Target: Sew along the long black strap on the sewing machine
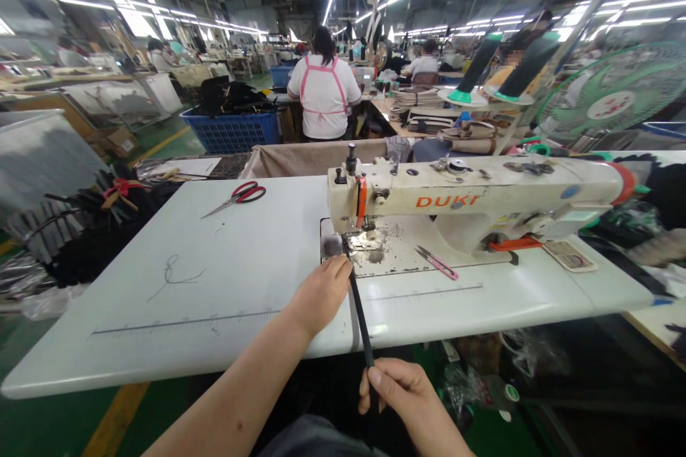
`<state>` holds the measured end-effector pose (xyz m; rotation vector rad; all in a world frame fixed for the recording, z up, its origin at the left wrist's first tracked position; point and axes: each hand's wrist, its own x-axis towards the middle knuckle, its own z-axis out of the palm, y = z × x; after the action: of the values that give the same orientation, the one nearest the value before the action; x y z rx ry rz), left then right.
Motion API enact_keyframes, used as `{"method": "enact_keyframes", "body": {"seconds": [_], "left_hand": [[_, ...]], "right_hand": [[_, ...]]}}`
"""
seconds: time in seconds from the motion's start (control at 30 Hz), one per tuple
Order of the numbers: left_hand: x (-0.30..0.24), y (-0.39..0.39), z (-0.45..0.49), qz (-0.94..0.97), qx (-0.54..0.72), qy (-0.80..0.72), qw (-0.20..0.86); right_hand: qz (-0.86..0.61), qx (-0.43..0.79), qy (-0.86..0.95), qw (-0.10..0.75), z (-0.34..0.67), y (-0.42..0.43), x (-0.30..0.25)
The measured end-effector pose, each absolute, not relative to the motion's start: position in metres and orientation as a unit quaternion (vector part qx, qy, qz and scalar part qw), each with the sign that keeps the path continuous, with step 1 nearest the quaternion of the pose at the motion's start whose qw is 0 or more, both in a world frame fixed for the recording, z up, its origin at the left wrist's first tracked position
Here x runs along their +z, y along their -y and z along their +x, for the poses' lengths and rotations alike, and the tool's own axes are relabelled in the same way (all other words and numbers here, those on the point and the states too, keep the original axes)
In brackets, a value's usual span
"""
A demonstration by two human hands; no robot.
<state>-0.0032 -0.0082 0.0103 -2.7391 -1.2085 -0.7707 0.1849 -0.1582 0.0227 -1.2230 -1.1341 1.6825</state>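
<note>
A narrow black strap (pixel 361 310) runs from the needle area of the sewing machine (pixel 396 189) down over the table's front edge. Close to the presser foot, my left hand (pixel 324 293) has its fingers closed together on the strap's upper part. Below the table edge, my right hand (pixel 399 389) pinches the strap between thumb and fingers. The strap's far end under the machine head is hidden. Pink-handled thread snips (pixel 439 264) lie on the machine bed, right of my left hand.
Red-handled scissors (pixel 239 198) and a loose thread (pixel 174 277) lie on the white table (pixel 123 300). Beyond the table are a blue crate (pixel 233 130) of black pieces and a seated person (pixel 324 93). A green fan (pixel 614 100) stands at right, near thread cones (pixel 476 68).
</note>
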Motion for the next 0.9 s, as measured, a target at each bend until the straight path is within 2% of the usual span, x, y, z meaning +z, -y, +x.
{"method": "enact_keyframes", "body": {"seconds": [0.43,0.67,0.9], "left_hand": [[0.004,0.007,-0.005,-0.887,-0.252,0.380,0.071],[0.004,0.007,-0.005,-0.888,-0.257,0.377,0.055],[0.005,0.008,-0.004,-0.888,-0.256,0.381,0.044]], "right_hand": [[-0.439,0.675,0.468,0.365,0.188,0.162,0.022],[-0.453,0.580,0.551,0.392,0.188,0.155,0.030],[-0.464,0.659,0.461,0.372,0.182,0.155,0.024]]}}
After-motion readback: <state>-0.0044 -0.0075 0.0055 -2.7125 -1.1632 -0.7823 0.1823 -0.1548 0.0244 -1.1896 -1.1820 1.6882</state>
